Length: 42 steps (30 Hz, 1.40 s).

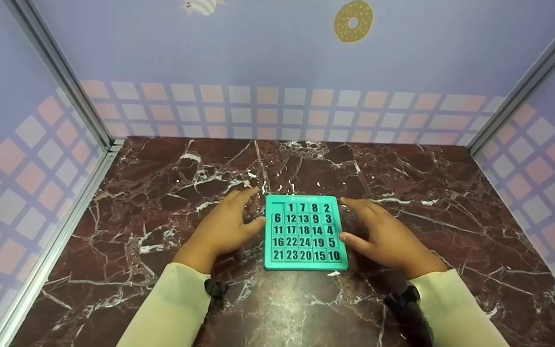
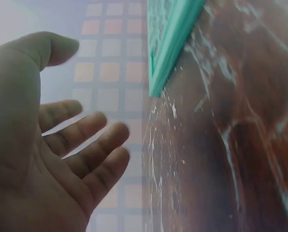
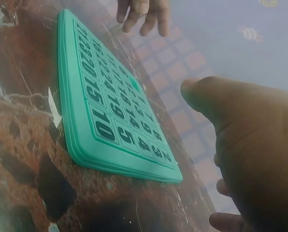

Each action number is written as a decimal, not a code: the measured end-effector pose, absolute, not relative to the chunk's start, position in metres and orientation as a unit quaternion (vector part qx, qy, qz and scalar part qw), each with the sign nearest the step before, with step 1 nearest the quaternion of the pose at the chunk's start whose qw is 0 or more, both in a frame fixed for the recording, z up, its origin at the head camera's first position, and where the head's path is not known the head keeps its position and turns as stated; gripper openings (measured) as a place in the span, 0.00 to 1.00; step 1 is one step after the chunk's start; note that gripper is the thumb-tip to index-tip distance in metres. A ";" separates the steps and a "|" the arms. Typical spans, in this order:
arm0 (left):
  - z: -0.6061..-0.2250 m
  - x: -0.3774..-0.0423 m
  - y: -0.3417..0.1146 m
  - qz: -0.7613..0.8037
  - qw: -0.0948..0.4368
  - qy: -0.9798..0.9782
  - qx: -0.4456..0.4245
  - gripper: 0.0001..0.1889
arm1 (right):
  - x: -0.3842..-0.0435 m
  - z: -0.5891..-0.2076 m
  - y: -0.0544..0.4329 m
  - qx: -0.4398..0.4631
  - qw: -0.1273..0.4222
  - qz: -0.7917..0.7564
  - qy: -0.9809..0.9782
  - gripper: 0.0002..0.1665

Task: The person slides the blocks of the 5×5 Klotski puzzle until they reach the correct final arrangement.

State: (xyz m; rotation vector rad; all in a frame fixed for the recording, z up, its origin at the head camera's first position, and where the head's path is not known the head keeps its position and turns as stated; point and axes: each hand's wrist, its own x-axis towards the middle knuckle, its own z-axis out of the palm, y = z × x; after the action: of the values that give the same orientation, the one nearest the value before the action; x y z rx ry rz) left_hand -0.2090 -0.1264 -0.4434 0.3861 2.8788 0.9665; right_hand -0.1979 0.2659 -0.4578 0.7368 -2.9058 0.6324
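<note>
A turquoise number slide puzzle (image 1: 305,265) lies flat on the table in the head view, with black numerals on its tiles. Its top-left cell has no tile; the top row reads 1, 7, 8, 2. Just left of the frame is my left hand (image 1: 224,225), fingers spread loosely and thumb by the edge. My right hand (image 1: 387,235) hovers by the right edge, also loosely spread. From the left wrist, the palm (image 2: 42,159) faces me beside one puzzle corner (image 2: 175,46). The right wrist view shows the right thumb (image 3: 207,94) apart from the puzzle (image 3: 76,140).
Dark red marbled table (image 1: 113,299) with white veins surrounds the puzzle. Lilac walls (image 1: 277,53) with pink and white checks enclose it at the back and both sides, joined by metal corner posts (image 1: 60,72). Dark wrist-worn devices (image 1: 216,289) sit at both cuffs.
</note>
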 end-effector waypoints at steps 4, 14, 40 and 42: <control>-0.445 -0.210 -0.124 0.373 0.051 0.920 0.104 0.41 | -0.199 -0.459 0.263 0.242 0.046 0.218 -0.944 0.49; -0.459 -0.208 -0.116 0.505 0.100 0.857 0.020 0.30 | -0.201 -0.463 0.254 0.242 0.048 0.247 -0.937 0.43; -0.487 -0.211 -0.101 0.576 0.093 0.811 -0.033 0.20 | -0.208 -0.480 0.227 0.273 0.092 0.237 -0.928 0.24; -0.489 -0.209 -0.101 0.571 0.094 0.815 -0.032 0.20 | -0.208 -0.482 0.225 0.270 0.095 0.235 -0.929 0.24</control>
State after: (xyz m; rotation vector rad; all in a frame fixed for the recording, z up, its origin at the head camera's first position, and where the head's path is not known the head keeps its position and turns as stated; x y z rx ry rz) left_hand -0.2094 -0.1006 -0.4892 -0.0942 2.4173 1.6948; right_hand -0.2076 0.2255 -0.4818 0.8005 -2.7546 0.6981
